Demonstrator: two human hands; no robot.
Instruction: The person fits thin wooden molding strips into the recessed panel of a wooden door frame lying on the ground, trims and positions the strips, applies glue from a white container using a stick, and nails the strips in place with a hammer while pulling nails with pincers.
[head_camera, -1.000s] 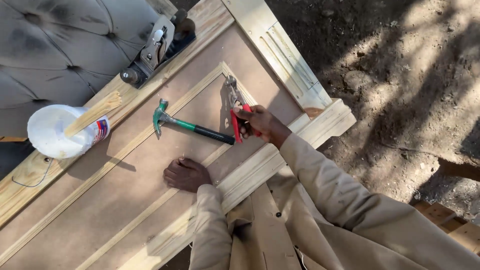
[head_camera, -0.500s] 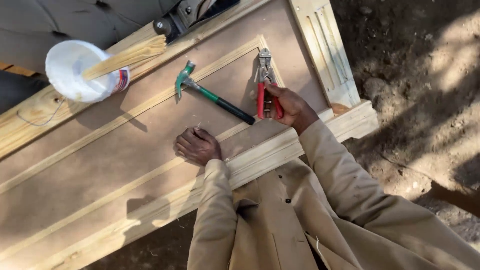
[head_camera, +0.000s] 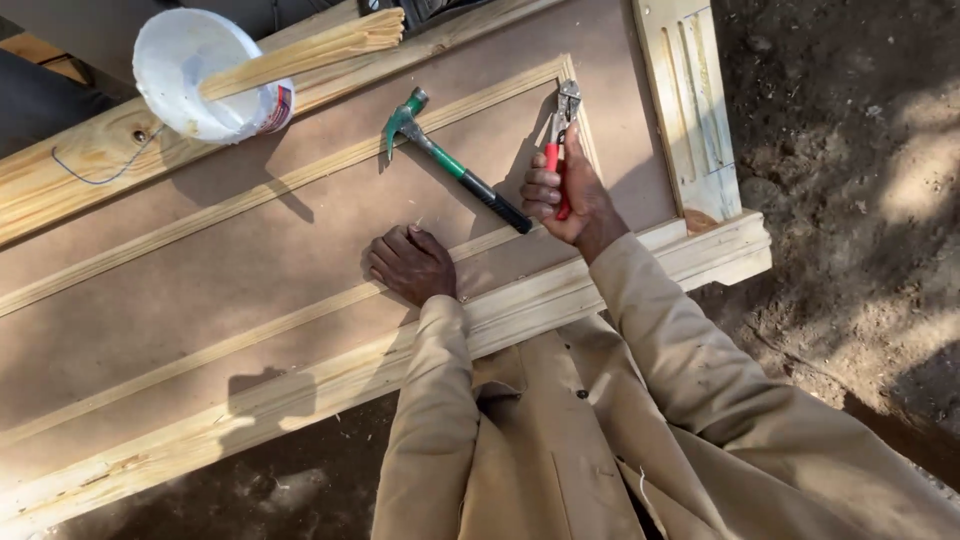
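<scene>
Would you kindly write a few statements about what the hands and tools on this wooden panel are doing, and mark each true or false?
1. The right hand grips red-handled pliers. True.
2. The left hand holds the hammer. False: it rests flat on the panel, near a thin wooden strip, and holds nothing.
3. The hammer lies on the panel with its green head pointing away from the person. True.
4. The white cup stands empty. False: a wooden stick rests in it.
5. The pliers' metal nose is at the corner of the thin strip frame. True.
6. The hammer's grip is red. False: it is black, with a green shaft.
</scene>
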